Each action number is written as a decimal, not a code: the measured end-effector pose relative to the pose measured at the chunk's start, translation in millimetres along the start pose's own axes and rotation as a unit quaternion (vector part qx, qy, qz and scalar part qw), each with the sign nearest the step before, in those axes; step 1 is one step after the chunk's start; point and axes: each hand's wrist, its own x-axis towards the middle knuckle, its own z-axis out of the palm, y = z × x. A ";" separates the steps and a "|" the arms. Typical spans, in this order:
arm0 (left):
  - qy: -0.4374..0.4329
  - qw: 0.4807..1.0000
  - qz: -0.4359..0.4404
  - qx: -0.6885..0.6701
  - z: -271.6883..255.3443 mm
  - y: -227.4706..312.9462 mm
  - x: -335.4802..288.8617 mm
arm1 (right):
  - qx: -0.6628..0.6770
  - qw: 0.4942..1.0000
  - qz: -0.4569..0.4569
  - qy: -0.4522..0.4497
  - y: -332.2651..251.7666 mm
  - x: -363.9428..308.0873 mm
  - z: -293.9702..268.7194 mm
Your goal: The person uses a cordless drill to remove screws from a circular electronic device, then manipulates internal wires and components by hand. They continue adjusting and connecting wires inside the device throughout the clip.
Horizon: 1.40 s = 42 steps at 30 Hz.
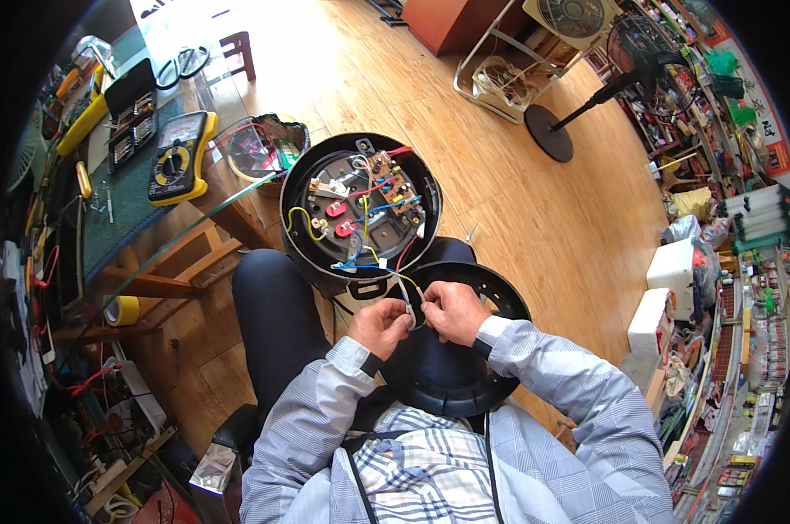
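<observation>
Wires are being pinched between both hands, just above the lap: left hand gripping the white lead, right hand closing on its end. They are running up into the open cooker base, which is resting upside down on the knees. Best bet: keeping slack in the leads and not tugging the board. Black cover is lying under the hands. Multimeter is sitting on the bench, left.

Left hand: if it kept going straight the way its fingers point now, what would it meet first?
Most likely the right hand. The left hand points toward it across the white wire both hands pinch, with barely any gap between them. Depth is hard to judge from above.
</observation>
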 end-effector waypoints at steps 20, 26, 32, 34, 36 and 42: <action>0.011 0.995 -0.058 -0.085 -2.0 -2.8 3.8 | -0.076 0.996 -0.040 0.008 0.0 2.0 -3.0; 0.037 0.999 -0.015 -0.005 2.7 7.8 -0.9 | -0.172 0.979 -0.099 0.036 -14.2 -9.3 -14.3; 0.144 0.974 0.082 0.153 -38.2 93.0 -28.8 | -0.183 0.974 -0.116 0.069 -31.1 -18.1 -22.7; 0.174 0.961 0.171 0.130 -57.8 129.0 -43.6 | -0.157 0.973 -0.143 0.085 -32.9 -17.8 -21.5; 0.232 0.931 0.244 0.141 -77.3 159.8 -58.7 | -0.131 0.973 -0.170 0.088 -34.5 -16.1 -20.0; 0.326 0.893 0.216 0.224 -124.3 165.0 -45.4 | -0.090 0.971 -0.203 0.093 -30.7 -11.5 -18.5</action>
